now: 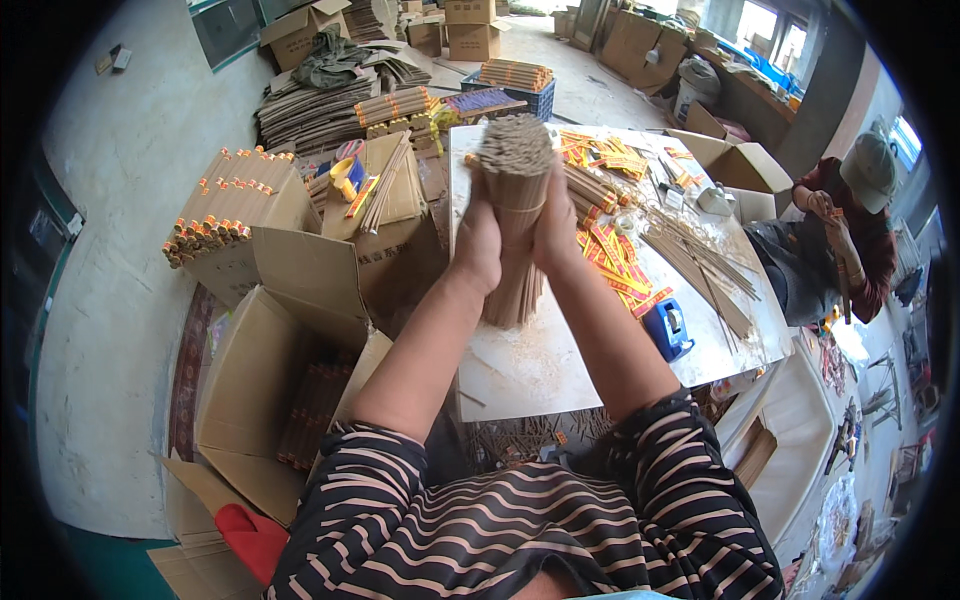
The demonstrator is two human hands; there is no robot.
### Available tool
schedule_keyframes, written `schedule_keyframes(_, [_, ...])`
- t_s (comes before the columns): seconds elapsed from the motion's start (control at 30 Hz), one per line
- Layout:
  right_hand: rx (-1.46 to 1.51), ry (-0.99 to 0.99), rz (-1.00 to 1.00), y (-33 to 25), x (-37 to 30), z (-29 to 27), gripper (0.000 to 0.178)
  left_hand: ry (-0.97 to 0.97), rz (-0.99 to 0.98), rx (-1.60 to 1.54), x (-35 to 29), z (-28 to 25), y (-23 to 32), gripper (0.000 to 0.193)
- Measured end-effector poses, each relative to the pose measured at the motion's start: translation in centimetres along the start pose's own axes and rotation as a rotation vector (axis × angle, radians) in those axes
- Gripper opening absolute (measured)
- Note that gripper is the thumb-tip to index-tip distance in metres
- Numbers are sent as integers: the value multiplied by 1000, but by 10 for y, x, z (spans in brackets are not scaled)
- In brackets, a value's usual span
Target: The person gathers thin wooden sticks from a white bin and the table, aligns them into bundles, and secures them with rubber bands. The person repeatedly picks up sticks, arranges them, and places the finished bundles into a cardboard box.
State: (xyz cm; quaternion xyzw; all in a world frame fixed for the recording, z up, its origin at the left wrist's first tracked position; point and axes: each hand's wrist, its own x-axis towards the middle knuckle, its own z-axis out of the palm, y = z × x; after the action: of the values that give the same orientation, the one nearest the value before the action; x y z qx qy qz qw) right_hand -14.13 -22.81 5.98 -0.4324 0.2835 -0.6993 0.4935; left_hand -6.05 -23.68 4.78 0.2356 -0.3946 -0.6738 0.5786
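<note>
Sticks in a thick brown bundle (514,215) are standing upright between my two hands, lifted over the near part of the white worktable (540,365). I am pressing my left hand (478,243) and right hand (556,230) against opposite sides of the bundle, so both are clamped on it, palms facing each other, with a thin band circling the sticks just above my fingers. The bundle's top end is blocking my view of the table's far edge. Yellow and red paper labels (615,258) are lying scattered just right of my right hand, with loose sticks (700,265) fanning out beyond them and a blue tape dispenser (667,328) sitting nearer the table's right edge. Open cardboard boxes (300,290) are crowding the floor to my left, one stacked with wrapped stick packs (225,205). Another person in a cap (868,170) is sitting at the far right, hands busy with something I cannot make out.
</note>
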Motion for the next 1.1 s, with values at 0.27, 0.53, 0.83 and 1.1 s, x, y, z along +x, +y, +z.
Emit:
schedule_keyframes(0.27, [-148, 7, -39, 31, 13, -29, 61, -332, 488, 460, 6, -36, -23, 87])
schedule_keyframes(0.53, [-107, 60, -54, -2, 8, -15, 70, -153, 488, 471, -1, -24, -8, 79])
schedule_keyframes(0.83, [-213, 110, -82, 24, 0, -22, 68, -225, 384, 548, -4, -41, -18, 75])
schedule_keyframes(1.1, [-286, 52, -152, 19, -6, -26, 68, -287, 332, 610, -4, -58, -21, 96])
